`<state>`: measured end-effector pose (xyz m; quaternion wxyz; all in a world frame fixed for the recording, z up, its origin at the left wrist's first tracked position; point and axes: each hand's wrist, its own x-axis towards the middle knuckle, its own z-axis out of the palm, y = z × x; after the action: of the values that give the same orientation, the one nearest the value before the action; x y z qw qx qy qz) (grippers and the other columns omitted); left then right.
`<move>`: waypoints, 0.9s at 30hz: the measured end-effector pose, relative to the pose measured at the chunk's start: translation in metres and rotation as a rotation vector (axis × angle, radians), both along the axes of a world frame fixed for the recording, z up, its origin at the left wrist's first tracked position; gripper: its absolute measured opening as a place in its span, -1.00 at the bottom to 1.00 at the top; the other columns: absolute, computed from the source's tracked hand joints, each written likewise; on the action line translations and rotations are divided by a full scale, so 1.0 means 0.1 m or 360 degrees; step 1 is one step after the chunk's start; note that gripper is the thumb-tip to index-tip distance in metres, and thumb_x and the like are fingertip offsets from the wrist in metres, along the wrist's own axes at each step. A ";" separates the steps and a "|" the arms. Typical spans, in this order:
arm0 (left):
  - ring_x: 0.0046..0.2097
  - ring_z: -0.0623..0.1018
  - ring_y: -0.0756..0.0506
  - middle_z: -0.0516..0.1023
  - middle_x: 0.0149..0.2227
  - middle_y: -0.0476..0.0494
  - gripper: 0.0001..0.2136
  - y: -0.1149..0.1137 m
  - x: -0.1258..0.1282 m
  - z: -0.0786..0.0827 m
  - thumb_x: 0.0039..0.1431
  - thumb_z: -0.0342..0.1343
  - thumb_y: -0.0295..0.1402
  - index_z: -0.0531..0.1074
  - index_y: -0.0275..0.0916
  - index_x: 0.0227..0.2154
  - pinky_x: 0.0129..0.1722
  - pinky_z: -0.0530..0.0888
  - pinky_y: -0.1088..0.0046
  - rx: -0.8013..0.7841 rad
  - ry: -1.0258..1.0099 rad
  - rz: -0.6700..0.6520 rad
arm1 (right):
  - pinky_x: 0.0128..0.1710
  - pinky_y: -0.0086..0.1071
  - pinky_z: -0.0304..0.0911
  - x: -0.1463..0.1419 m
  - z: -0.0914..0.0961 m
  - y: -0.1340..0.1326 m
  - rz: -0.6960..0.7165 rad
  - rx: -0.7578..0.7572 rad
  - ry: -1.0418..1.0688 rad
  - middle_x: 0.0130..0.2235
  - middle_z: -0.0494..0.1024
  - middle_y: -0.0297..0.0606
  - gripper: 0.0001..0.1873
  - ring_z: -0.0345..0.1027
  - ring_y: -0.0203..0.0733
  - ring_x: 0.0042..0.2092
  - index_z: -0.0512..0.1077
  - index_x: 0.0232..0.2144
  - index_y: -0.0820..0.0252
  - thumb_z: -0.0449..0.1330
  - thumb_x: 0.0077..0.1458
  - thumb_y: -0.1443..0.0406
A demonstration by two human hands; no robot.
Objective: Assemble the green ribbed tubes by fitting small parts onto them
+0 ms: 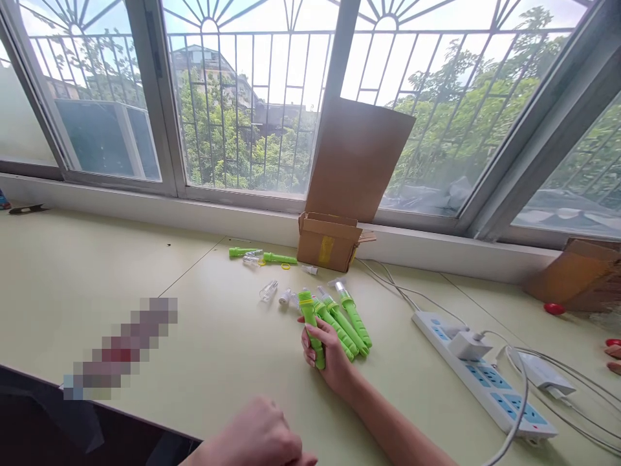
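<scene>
In my right hand [332, 356] I hold a green plastic handle [310, 330] with a threaded neck and a yellow ring, its neck pointing up. My fingers wrap round its lower half. Right behind that hand lie several similar green handles [354, 317], some with clear tips, side by side. My left hand [257, 430] is closed like a fist near the table's front edge; its fingers curl under, so what they hold, if anything, is hidden. Small clear plastic pieces [268, 291] and a white cap-like piece [284, 298] lie beyond my hands.
An open cardboard box [323, 243] stands by the window sill, with more green handles [280, 257] and a yellow ring [285, 266] beside it. A power strip [485, 382] with cables lies right. A red round thing [554, 309] and another person's fingertips [614, 353] show far right. Pixelation covers something left.
</scene>
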<state>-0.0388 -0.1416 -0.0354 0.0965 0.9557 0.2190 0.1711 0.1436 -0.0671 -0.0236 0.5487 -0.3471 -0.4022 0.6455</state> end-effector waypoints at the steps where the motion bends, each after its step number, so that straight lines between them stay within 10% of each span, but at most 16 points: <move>1: -0.67 0.34 -0.02 0.37 -0.73 -0.06 -0.60 0.11 -0.02 0.04 0.22 0.05 -0.25 0.31 -0.22 -0.73 -0.63 0.12 0.42 0.0087 0.0031 0.0197 | -0.72 -0.52 -0.03 0.00 0.01 0.00 -0.0027 0.0014 -0.0012 -0.59 0.29 -0.48 -0.71 -0.03 -0.44 -0.68 0.34 -0.21 0.19 0.24 -0.02 0.23; 7: -0.55 0.42 -0.08 0.42 -0.62 -0.10 -0.65 1.02 -0.02 0.37 0.29 -0.07 -0.27 0.37 -0.22 -0.60 -0.52 0.24 0.40 0.0407 0.0008 0.0699 | -0.71 -0.50 0.00 0.02 0.02 0.01 -0.0200 0.0111 -0.0127 -0.59 0.29 -0.47 -0.70 0.04 -0.42 -0.67 0.37 -0.23 0.20 0.24 -0.02 0.20; 12: -0.03 0.44 -0.25 0.46 -0.09 -0.29 -0.74 1.68 0.11 0.29 0.18 0.06 -0.18 0.41 -0.22 -0.15 -0.01 0.35 0.14 0.0693 -0.0038 0.0718 | -0.71 -0.50 0.01 0.01 0.01 0.01 -0.0241 0.0106 -0.0179 -0.58 0.29 -0.46 -0.74 0.05 -0.42 -0.67 0.38 -0.25 0.21 0.23 0.01 0.19; 17: 0.28 0.13 -0.32 0.22 0.22 -0.33 -0.49 1.84 0.07 0.03 0.13 0.10 -0.09 0.27 -0.15 0.11 0.26 -0.05 -0.10 0.0616 -0.0093 0.0841 | -0.72 -0.49 0.00 0.00 -0.01 0.02 -0.0228 0.0101 -0.0145 -0.60 0.29 -0.47 -0.70 0.01 -0.42 -0.68 0.37 -0.22 0.20 0.24 -0.02 0.19; 27: 0.31 0.09 -0.33 0.14 0.28 -0.33 -0.54 1.88 0.01 -0.09 0.21 0.01 -0.09 0.27 -0.06 0.14 0.22 0.05 -0.13 0.0399 -0.0088 0.0867 | -0.72 -0.52 -0.03 0.00 -0.02 0.01 -0.0201 0.0036 -0.0169 -0.60 0.28 -0.48 -0.67 0.01 -0.43 -0.67 0.37 -0.21 0.20 0.25 -0.04 0.19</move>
<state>-0.0383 0.0463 -0.0441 -0.0660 0.8612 0.4418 0.2422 0.1434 -0.0656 -0.0253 0.5700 -0.3995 -0.4153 0.5856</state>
